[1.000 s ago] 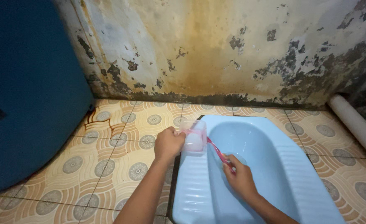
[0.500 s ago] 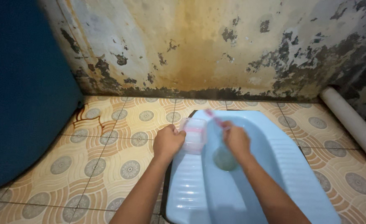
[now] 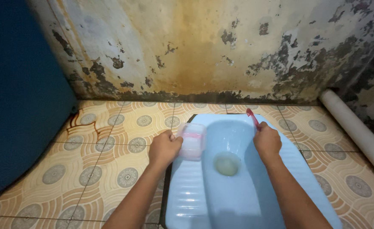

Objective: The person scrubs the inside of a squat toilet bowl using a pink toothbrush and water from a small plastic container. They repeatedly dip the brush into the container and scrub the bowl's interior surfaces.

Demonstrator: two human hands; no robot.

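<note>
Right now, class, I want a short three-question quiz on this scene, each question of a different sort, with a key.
1. True or false: the left hand holds a clear tub at the left edge of the blue squat pan.
2. Pick one. The pink brush in the right hand points toward: A) the drain, B) the wall, C) the blue barrel.
3. Fill in: a white ____ lies along the floor at the right.

Key
1. True.
2. B; its tip rises past the pan's far rim toward the stained wall.
3. Pipe.
</note>
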